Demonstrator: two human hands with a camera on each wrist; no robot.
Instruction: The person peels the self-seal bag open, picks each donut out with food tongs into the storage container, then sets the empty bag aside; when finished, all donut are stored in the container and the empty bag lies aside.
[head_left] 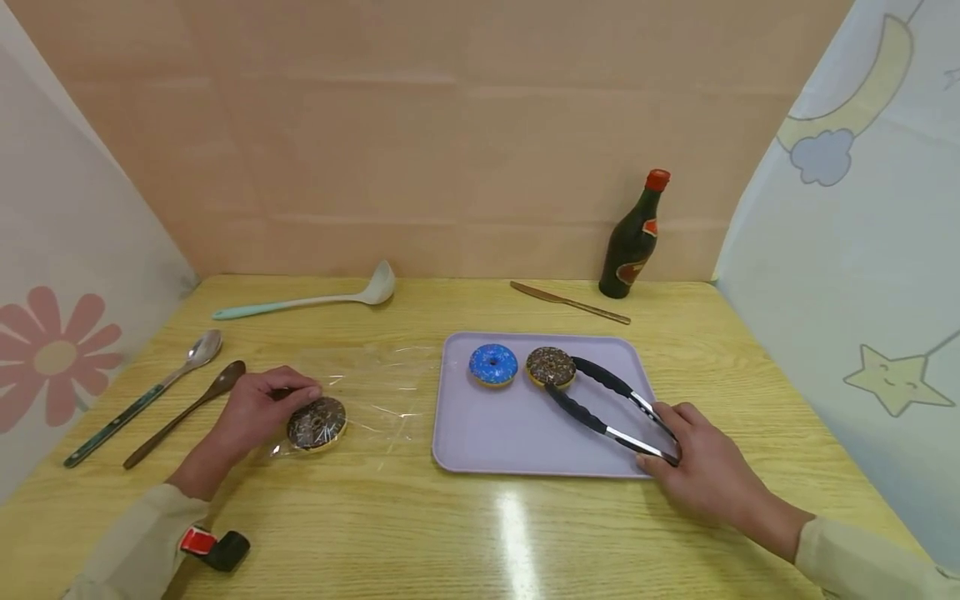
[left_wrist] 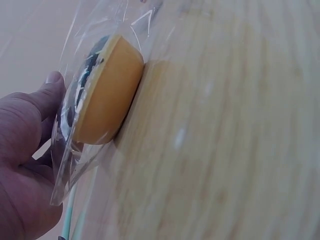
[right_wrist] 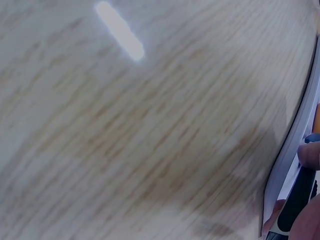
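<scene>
My left hand pinches the clear plastic bag beside a chocolate sprinkled doughnut inside it. The left wrist view shows this doughnut's yellow-orange base through the film, tilted on edge, thumb and fingers at the bag's side. My right hand grips black-and-silver tongs near their hinge end. Their spread arms reach over a lilac tray, the tips at the upper right and lower edge of a second chocolate doughnut. A blue doughnut lies left of it on the tray.
At the left lie a metal spoon with green handle and a wooden spoon. A ladle lies at the back left, a bronze knife behind the tray. A dark bottle with red cap stands at the back right.
</scene>
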